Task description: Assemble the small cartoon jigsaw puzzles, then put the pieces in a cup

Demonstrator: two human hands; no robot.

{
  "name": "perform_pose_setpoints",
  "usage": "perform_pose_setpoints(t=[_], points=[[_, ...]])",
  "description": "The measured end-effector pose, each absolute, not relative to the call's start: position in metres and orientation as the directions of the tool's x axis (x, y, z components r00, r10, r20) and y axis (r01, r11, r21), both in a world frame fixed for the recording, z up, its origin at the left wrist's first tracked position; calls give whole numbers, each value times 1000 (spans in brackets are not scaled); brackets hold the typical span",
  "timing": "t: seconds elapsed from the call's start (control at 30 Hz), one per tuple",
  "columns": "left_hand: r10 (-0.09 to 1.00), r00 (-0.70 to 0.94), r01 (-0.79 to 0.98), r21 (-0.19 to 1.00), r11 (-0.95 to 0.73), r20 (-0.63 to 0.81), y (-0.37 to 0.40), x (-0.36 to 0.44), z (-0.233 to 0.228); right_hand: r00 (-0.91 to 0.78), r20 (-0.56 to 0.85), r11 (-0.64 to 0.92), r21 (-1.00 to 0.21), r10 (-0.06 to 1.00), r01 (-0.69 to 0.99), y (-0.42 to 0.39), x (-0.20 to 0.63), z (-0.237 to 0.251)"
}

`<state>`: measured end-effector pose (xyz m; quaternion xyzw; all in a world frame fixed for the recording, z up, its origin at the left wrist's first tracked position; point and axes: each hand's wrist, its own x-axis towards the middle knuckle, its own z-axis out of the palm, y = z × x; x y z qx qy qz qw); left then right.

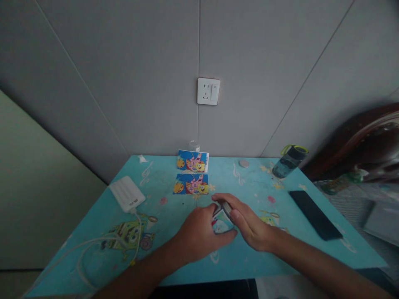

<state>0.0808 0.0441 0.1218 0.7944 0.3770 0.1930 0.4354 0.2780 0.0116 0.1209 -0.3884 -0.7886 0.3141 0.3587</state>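
A small stack of picture cards [222,222] is held above the near middle of the table, its top card pale blue with a bit of red. My left hand [201,228] is closed around the left and near sides of the stack. From the right, my right hand [251,224] grips the far and right edges, its thumb by the card edges. Palms and fingers cover part of the stack. Beyond the hands lie two printed pieces with the same cartoon picture, the farther picture sheet [192,161] and the nearer picture sheet [190,184].
On the left of the blue cartoon-patterned table [168,253] lies a white power bank [127,193] with a white cable [90,241]. A dark phone [314,214] and a tilted-looking water bottle [289,161] are on the right. A clear cup [194,145] stands by the wall.
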Motion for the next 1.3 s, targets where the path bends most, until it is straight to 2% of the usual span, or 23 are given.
perform_pose_setpoints(t=[0.07, 0.13, 0.17, 0.23, 0.27, 0.33, 0.47, 0.5, 0.57, 0.63, 0.67, 0.73, 0.8, 0.87, 0.93, 1.0, 1.2, 1.3], points=[[640, 768, 216, 949, -231, -19, 43, 76, 132, -534, 404, 617, -724, 743, 310, 10, 280, 126], [476, 878, 18, 990, -142, 52, 42, 72, 141, -620, 495, 732, -651, 609, 200, 8, 279, 132], [391, 917, -32, 992, -120, 77, 41, 71, 144, -653, 528, 775, -614, 543, 148, 7, 276, 134], [275, 960, -22, 992, -121, 54, 39, 70, 146, -700, 555, 823, -562, 449, 82, 6, 268, 136], [253, 967, 17, 991, -130, 16, 38, 70, 146, -720, 548, 832, -550, 425, 72, 6, 264, 135], [284, 957, 99, 985, -138, -57, 33, 69, 141, -761, 536, 853, -520, 366, 43, 9, 256, 133], [411, 905, 171, 980, -107, -113, 28, 66, 133, -790, 609, 934, -322, 78, -155, 19, 254, 134], [427, 897, 176, 979, -103, -116, 29, 64, 132, -776, 629, 945, -283, 55, -162, 22, 258, 135], [410, 906, 155, 984, -88, -106, 33, 60, 132, -768, 625, 955, -291, 139, -64, 24, 270, 137], [412, 906, 134, 989, -60, -97, 39, 56, 132, -777, 537, 908, -406, 329, 104, 22, 285, 138], [449, 888, 133, 990, -56, -94, 41, 56, 131, -775, 466, 854, -489, 428, 178, 20, 291, 138], [575, 815, 155, 984, -92, -75, 42, 57, 129, -723, 314, 677, -681, 615, 279, 16, 296, 138], [697, 715, 241, 954, -177, -51, 41, 62, 124, -606, 168, 416, -860, 777, 295, 13, 293, 139], [767, 640, 376, 891, -254, -51, 39, 68, 120, -480, 45, 187, -950, 876, 251, 12, 282, 139], [815, 577, 492, 821, -289, -58, 36, 74, 119, -383, 1, 90, -973, 924, 214, 14, 270, 137], [829, 556, 519, 802, -295, -55, 35, 77, 120, -329, 41, 116, -970, 943, 212, 16, 262, 132], [757, 652, 370, 890, -266, -45, 33, 77, 131, -389, 287, 394, -890, 875, 229, 13, 264, 127], [740, 672, 353, 882, -313, -6, 32, 81, 127, -456, 348, 498, -825, 819, 267, 12, 265, 133]])
